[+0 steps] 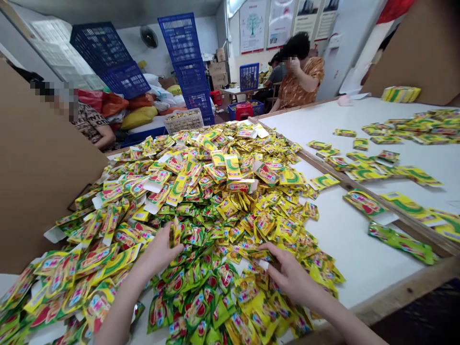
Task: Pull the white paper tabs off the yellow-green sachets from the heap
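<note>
My left hand (160, 250) is closed around a small yellow packet (175, 234), held upright over the heap. My right hand (289, 272) reaches in from the lower right, thumb and forefinger apart, fingertips at the yellow packets (266, 290). A white wrap or cover shows on its thumb. Green packets (197, 306) printed with red fruit lie between the two hands. Farther back, flat yellow-green cartons (233, 166), several with white flaps open, are piled on top. More cartons (59, 278) cover the table left of my left forearm.
A wooden strip (334, 175) divides the white tabletop (359, 258); cartons lie beyond it. One long green pack (400, 242) rests near the front edge. Cardboard (39, 177) stands at left. Blue crates (189, 62) are stacked behind. Other people sit at left and at back.
</note>
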A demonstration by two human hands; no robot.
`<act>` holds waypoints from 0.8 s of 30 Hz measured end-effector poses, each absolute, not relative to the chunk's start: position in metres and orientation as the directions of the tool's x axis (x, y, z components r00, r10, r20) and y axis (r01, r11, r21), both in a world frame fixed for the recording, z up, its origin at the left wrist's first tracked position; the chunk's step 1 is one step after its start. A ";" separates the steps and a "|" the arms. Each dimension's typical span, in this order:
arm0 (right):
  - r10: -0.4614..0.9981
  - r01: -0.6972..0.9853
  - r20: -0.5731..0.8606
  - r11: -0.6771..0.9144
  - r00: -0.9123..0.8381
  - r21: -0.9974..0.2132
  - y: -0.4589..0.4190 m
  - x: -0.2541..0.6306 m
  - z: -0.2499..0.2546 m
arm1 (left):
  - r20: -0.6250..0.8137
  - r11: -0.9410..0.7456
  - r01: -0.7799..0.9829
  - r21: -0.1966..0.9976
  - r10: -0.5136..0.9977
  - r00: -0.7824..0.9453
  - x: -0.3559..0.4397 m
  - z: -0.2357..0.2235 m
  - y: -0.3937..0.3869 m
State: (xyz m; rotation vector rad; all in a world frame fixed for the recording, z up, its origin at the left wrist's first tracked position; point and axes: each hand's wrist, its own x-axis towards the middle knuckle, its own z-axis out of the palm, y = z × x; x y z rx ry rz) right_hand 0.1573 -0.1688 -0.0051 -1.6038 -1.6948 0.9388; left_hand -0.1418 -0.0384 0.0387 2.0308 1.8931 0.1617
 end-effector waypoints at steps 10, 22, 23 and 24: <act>0.989 -0.299 -0.090 -0.122 -0.117 -0.947 -0.144 0.131 0.054 | -0.391 0.389 0.058 0.920 0.889 0.240 -0.072 0.023 -0.141; 0.875 0.573 0.076 0.376 -0.477 -0.728 -0.154 0.121 0.092 | -0.216 0.191 0.102 0.976 0.899 0.382 -0.052 0.022 -0.150; 0.868 0.591 0.056 0.382 -0.494 -0.710 -0.155 0.123 0.095 | -0.214 0.189 0.101 0.977 0.892 0.397 -0.052 0.020 -0.149; 0.867 0.594 0.043 0.375 -0.496 -0.712 -0.156 0.125 0.097 | -0.223 0.200 0.097 0.975 0.884 0.411 -0.052 0.019 -0.147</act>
